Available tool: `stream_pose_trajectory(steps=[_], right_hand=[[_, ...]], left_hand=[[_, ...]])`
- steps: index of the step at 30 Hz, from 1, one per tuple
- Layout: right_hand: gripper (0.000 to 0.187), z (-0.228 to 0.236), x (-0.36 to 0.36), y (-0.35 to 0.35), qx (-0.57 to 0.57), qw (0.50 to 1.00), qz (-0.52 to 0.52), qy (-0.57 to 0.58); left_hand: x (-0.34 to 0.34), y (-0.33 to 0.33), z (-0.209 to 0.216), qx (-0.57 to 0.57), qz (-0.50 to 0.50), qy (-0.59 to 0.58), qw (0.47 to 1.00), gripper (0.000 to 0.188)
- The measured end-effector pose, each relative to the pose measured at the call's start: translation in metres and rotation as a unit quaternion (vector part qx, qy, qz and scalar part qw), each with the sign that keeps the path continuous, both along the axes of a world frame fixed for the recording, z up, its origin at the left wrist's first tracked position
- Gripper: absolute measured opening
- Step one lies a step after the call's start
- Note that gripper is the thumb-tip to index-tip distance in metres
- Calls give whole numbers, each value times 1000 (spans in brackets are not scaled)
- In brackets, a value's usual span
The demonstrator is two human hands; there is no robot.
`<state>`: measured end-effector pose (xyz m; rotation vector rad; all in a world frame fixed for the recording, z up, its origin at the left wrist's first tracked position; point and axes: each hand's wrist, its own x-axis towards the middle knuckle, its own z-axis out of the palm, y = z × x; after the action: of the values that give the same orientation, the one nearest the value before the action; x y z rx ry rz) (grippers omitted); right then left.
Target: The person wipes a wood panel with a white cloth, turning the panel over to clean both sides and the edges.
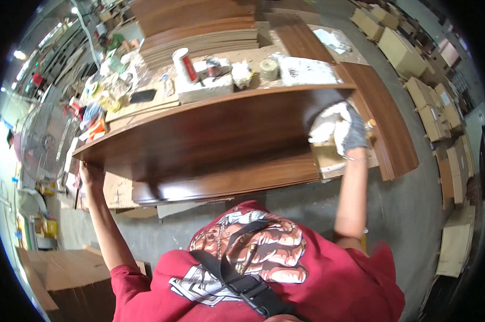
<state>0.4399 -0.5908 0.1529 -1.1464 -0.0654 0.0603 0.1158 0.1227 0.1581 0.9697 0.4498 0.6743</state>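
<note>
A long dark brown wood-grain board stands tilted on its edge across the workbench in front of me. My left hand, bare, is closed on its left end, with the fingers partly hidden by the board. At the right end my right hand, in a grey glove, is closed on a crumpled white cloth. That cloth lies against the board's face near its right end. Another brown board lies flat beneath the tilted one, along the bench's near side.
Behind the board are a white-and-red canister, a tape roll, a white foam block and a dark phone. Stacked boards lie farther back. A fan stands left; cardboard boxes line the right.
</note>
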Motion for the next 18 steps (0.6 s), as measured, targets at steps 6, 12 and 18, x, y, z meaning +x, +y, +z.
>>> stream_pose_trajectory(steps=[6, 12, 18], right_hand=[[15, -6, -84, -63, -457, 883, -13, -105], [23, -45, -73, -83, -301, 953, -4, -25], [32, -76, -42, -100, -201, 979, 18, -12]], left_hand=[[-51, -60, 7, -116, -186, 165, 962, 44], [-99, -83, -21, -178, -47, 237, 954, 15], [-86, -98, -8, -142, -132, 253, 948, 42]])
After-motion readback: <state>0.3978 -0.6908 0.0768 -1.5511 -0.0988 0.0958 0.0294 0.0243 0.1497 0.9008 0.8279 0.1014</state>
